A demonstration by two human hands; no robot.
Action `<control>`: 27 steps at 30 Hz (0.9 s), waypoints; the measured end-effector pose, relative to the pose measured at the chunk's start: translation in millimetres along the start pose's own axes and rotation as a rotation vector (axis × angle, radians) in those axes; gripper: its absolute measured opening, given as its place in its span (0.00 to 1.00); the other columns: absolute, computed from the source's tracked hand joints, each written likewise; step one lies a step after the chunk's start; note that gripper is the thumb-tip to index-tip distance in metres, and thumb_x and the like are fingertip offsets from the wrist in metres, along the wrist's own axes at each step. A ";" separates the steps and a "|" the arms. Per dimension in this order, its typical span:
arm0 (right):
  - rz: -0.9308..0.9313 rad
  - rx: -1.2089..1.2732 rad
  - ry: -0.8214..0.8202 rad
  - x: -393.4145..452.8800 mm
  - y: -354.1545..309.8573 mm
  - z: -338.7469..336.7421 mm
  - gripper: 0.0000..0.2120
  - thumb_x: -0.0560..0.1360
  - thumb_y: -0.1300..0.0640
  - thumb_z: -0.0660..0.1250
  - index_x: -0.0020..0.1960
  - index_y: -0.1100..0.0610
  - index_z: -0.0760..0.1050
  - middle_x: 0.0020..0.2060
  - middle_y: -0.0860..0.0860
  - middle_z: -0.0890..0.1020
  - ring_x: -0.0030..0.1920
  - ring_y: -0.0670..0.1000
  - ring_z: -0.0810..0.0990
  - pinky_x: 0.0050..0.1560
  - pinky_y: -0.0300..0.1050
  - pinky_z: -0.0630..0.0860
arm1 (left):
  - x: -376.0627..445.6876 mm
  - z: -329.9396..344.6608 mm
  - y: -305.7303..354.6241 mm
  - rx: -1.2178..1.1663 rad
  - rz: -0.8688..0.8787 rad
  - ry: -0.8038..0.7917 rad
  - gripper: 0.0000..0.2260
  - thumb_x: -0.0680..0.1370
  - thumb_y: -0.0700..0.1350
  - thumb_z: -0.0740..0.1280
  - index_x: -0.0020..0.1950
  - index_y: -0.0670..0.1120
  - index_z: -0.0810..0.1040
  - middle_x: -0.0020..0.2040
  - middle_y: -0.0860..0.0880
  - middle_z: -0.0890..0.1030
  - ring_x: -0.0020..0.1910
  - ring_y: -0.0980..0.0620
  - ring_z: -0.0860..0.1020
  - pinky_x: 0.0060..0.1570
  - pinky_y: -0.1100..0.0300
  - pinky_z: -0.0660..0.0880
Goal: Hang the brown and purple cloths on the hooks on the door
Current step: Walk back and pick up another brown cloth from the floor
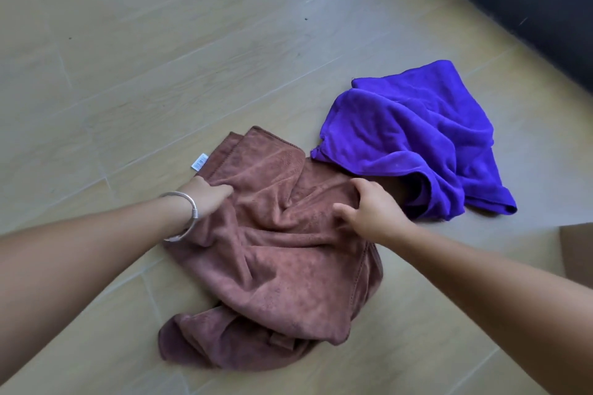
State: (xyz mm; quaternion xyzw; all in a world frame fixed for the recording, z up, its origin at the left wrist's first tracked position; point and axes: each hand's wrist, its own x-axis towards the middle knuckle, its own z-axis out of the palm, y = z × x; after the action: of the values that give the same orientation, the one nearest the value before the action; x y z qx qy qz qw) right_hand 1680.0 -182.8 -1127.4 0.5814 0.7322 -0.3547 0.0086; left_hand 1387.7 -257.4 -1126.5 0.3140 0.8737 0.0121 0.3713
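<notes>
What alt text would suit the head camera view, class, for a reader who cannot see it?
Both hands grip a crumpled brown cloth on a pale wood-look floor, the left hand at its left side, the right hand near its middle. A purple cloth lies crumpled just beyond, untouched.

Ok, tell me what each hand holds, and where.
Both grip the brown cloth: left hand near its tagged edge, right hand on a bunched fold mid-cloth.
</notes>
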 end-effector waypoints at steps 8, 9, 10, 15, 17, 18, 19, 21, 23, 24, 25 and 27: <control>0.358 0.745 -0.208 17.8 -13.7 -6.0 0.14 0.66 0.69 0.72 0.49 0.58 0.79 0.42 0.51 0.83 0.41 0.50 0.82 0.41 0.41 0.79 | -13.0 -39.5 -46.1 0.186 -0.025 -0.731 0.07 0.74 0.41 0.70 0.50 0.50 0.80 0.42 0.53 0.82 0.37 0.59 0.78 0.32 0.65 0.74; 0.264 0.644 -0.294 15.3 -13.0 -10.0 0.13 0.66 0.70 0.69 0.45 0.55 0.77 0.38 0.46 0.80 0.38 0.46 0.79 0.35 0.36 0.75 | -13.7 -45.7 -55.0 0.308 -0.066 -0.788 0.08 0.73 0.40 0.70 0.51 0.51 0.80 0.44 0.53 0.82 0.41 0.59 0.79 0.37 0.64 0.76; 0.185 0.554 -0.375 12.5 -12.5 -13.3 0.13 0.66 0.70 0.67 0.41 0.53 0.76 0.36 0.44 0.77 0.37 0.45 0.76 0.33 0.35 0.72 | -14.1 -49.2 -61.9 0.393 -0.106 -0.817 0.10 0.72 0.41 0.70 0.51 0.52 0.80 0.46 0.54 0.83 0.45 0.59 0.80 0.42 0.62 0.77; 0.052 0.283 -0.442 6.2 -5.9 -19.4 0.19 0.64 0.68 0.66 0.52 0.50 0.77 0.43 0.49 0.81 0.43 0.48 0.79 0.39 0.40 0.76 | -4.4 -36.5 -43.9 0.159 -0.065 -0.453 0.11 0.67 0.51 0.73 0.43 0.49 0.74 0.37 0.50 0.80 0.35 0.54 0.79 0.35 0.61 0.73; 0.058 0.381 -0.354 6.1 -5.9 -20.5 0.21 0.65 0.68 0.67 0.53 0.48 0.75 0.43 0.48 0.81 0.41 0.45 0.79 0.34 0.37 0.75 | 3.9 -24.6 -21.7 -0.087 -0.011 -0.234 0.13 0.69 0.51 0.72 0.47 0.49 0.72 0.38 0.50 0.79 0.34 0.54 0.79 0.33 0.61 0.75; 0.054 0.442 -0.310 6.8 -5.2 -20.9 0.22 0.65 0.68 0.67 0.53 0.47 0.75 0.43 0.48 0.82 0.39 0.44 0.80 0.34 0.36 0.75 | 5.8 -18.0 -10.2 -0.181 -0.001 -0.161 0.16 0.70 0.52 0.72 0.53 0.50 0.71 0.44 0.49 0.80 0.38 0.54 0.81 0.35 0.60 0.78; 0.052 0.490 -0.273 7.2 -4.6 -20.4 0.23 0.65 0.69 0.66 0.54 0.47 0.75 0.44 0.48 0.82 0.40 0.44 0.80 0.35 0.37 0.76 | 7.6 -11.4 -2.1 -0.238 -0.007 -0.088 0.22 0.70 0.53 0.72 0.59 0.51 0.69 0.51 0.49 0.78 0.45 0.51 0.81 0.41 0.56 0.80; 0.047 0.552 -0.200 6.7 -5.5 -18.6 0.23 0.66 0.69 0.66 0.55 0.46 0.76 0.42 0.45 0.83 0.39 0.44 0.81 0.37 0.39 0.76 | 9.8 -1.4 7.7 -0.193 -0.012 0.070 0.31 0.69 0.54 0.74 0.67 0.48 0.66 0.60 0.47 0.75 0.55 0.45 0.78 0.52 0.52 0.78; 0.037 0.580 -0.115 5.8 -8.8 -19.0 0.21 0.66 0.67 0.66 0.51 0.45 0.77 0.35 0.43 0.82 0.35 0.42 0.80 0.36 0.39 0.76 | 13.8 2.4 13.2 -0.148 -0.031 0.163 0.24 0.69 0.54 0.74 0.59 0.45 0.72 0.56 0.44 0.77 0.53 0.44 0.78 0.53 0.56 0.74; 0.041 0.598 -0.094 5.2 -11.5 -20.0 0.18 0.66 0.66 0.67 0.50 0.46 0.78 0.35 0.43 0.82 0.35 0.43 0.81 0.36 0.39 0.77 | 15.3 2.2 14.8 -0.195 -0.056 0.160 0.17 0.70 0.53 0.74 0.51 0.45 0.74 0.50 0.44 0.79 0.49 0.44 0.78 0.48 0.57 0.73; 0.046 0.643 -0.105 3.9 -13.6 -22.2 0.16 0.66 0.65 0.69 0.49 0.48 0.78 0.36 0.45 0.83 0.38 0.44 0.82 0.39 0.41 0.79 | 16.1 1.5 17.3 -0.254 -0.070 0.136 0.13 0.71 0.52 0.74 0.45 0.46 0.75 0.42 0.45 0.80 0.44 0.45 0.79 0.44 0.57 0.73; 0.044 0.753 -0.210 0.3 -16.9 -26.4 0.13 0.67 0.59 0.74 0.50 0.51 0.79 0.42 0.49 0.85 0.44 0.48 0.84 0.46 0.45 0.81 | 16.9 2.9 21.2 -0.327 -0.037 0.109 0.11 0.71 0.50 0.74 0.39 0.45 0.77 0.34 0.47 0.79 0.38 0.47 0.79 0.40 0.59 0.73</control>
State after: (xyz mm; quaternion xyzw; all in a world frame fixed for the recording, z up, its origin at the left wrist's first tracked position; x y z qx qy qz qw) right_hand 1675.9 -169.8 -1099.2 0.5199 0.5333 -0.6559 -0.1226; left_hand 1392.1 -231.5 -1134.0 0.2321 0.8846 0.1640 0.3698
